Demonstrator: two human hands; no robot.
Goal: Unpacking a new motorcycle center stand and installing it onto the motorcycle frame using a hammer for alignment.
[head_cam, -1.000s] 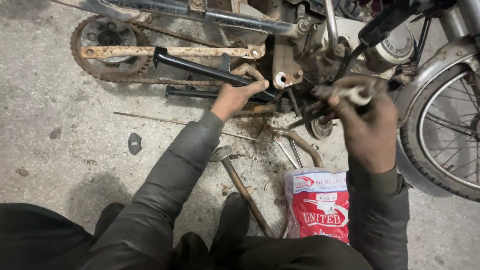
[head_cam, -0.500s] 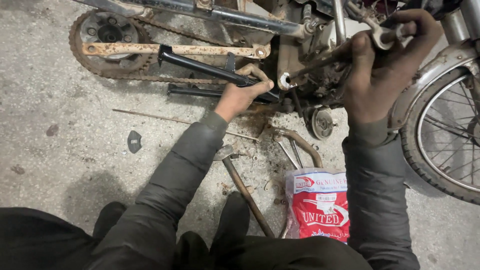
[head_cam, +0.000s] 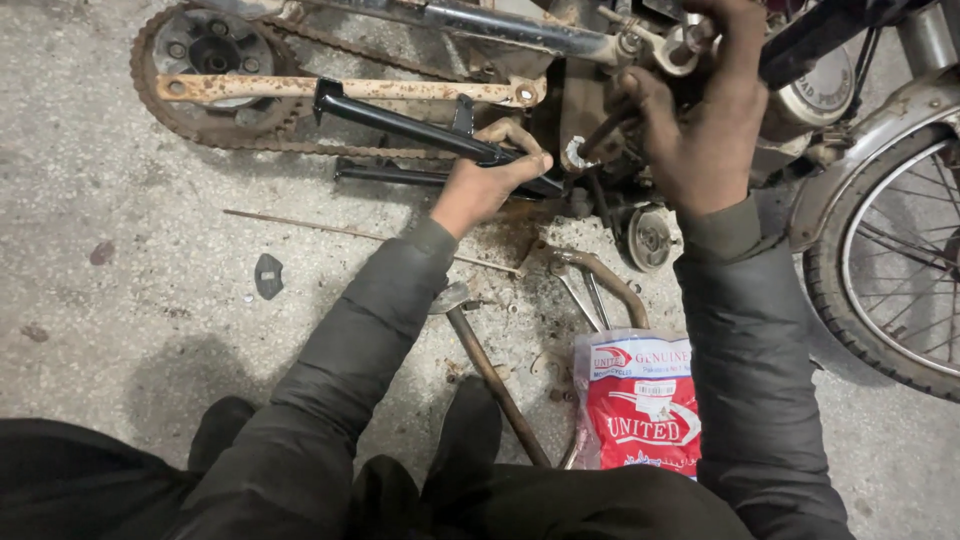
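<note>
A stripped motorcycle lies across the top of the view on a concrete floor. My left hand point(head_cam: 485, 185) grips a black stand bar point(head_cam: 400, 123) under the frame, fingers wrapped round its end. My right hand point(head_cam: 705, 115) is raised at the frame and closed round a thin rusty metal rod point(head_cam: 600, 128) whose lower end points at a round metal fitting point(head_cam: 578, 155). Both hands are grimy, and both sleeves are dark.
A rusty chain and rear sprocket point(head_cam: 205, 60) lie at the top left. The spoked wheel point(head_cam: 890, 270) stands at right. A red and white plastic packet point(head_cam: 640, 400), a hammer point(head_cam: 480, 355), bent rusty parts point(head_cam: 600, 280) and a thin rod point(head_cam: 330, 230) lie on the floor.
My right hand has lifted from beside the wheel up to the frame, carrying the rod with it. My left hand has stayed on the black bar.
</note>
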